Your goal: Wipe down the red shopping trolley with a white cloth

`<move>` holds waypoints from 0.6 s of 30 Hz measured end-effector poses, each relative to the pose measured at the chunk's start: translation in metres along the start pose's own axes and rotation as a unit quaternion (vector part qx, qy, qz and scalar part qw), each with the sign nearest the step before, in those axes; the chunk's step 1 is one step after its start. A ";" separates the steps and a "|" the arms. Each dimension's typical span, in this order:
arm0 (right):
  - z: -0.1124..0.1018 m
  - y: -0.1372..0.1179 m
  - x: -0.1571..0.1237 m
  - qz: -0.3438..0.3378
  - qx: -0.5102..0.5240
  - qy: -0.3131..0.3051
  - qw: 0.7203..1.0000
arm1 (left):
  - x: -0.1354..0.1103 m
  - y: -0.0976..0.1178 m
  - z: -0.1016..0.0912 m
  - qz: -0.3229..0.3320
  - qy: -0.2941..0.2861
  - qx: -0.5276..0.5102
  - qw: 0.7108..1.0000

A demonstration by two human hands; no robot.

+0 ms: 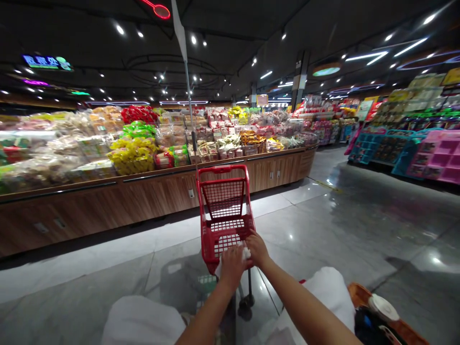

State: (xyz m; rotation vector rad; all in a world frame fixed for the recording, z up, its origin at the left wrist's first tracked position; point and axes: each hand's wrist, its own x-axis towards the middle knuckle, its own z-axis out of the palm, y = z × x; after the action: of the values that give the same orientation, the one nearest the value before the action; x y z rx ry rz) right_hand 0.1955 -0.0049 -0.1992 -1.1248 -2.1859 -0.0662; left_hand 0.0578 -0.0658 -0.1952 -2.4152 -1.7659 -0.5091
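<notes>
A red plastic shopping cart (223, 186) stands in front of me, its mesh basket facing up. At the cart's near end, my left hand (233, 264) is closed around a crumpled white cloth or tissue (246, 253); a bit of white also shows at this hand's left side. Just to its right, my right hand (257, 248) has its fingers curled over the near right rim of the cart. Both palms are hidden, and the fingertips of the left hand are hard to make out.
Beyond the cart runs a long wood-panelled display counter (158, 196) heaped with packaged food. Pink and blue racks (436, 153) stand at right. An orange basket (409, 330) with dark items and a white round lid (384, 307) is at lower right. Grey tiled floor (323, 225) lies between.
</notes>
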 end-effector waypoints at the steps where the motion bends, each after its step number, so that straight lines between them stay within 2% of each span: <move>1: -0.001 0.000 0.002 -0.002 -0.003 -0.008 1.000 | -0.004 -0.010 -0.001 0.029 0.000 0.009 1.000; 4: -0.007 0.000 0.006 -0.033 0.009 -0.027 0.999 | -0.017 -0.051 -0.011 0.062 -0.007 0.041 0.997; 6: -0.007 0.000 0.007 -0.092 0.029 -0.048 0.994 | -0.024 -0.073 -0.020 0.049 -0.015 0.061 0.997; 8: -0.003 -0.001 0.007 -0.151 0.031 -0.068 0.986 | -0.027 -0.084 -0.027 0.033 -0.027 0.077 0.996; 10: 0.003 -0.003 0.007 -0.180 0.008 -0.082 0.980 | -0.026 -0.084 -0.030 0.014 -0.043 0.087 0.995; 13: 0.010 -0.005 0.011 -0.180 -0.032 -0.101 0.978 | -0.015 -0.069 -0.027 0.006 -0.071 0.083 0.994; 16: 0.008 -0.004 0.017 -0.181 -0.048 -0.135 0.973 | 0.000 -0.049 -0.020 0.022 -0.085 0.065 0.994; 18: 0.003 0.001 0.021 -0.177 -0.050 -0.157 0.970 | 0.006 -0.044 -0.017 0.030 -0.090 0.059 0.994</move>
State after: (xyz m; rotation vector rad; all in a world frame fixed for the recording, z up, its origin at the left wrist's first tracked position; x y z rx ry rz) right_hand 0.1861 0.0118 -0.1893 -0.8274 -2.6756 -0.1669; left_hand 0.0140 -0.0507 -0.1816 -2.4913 -1.7265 -0.1805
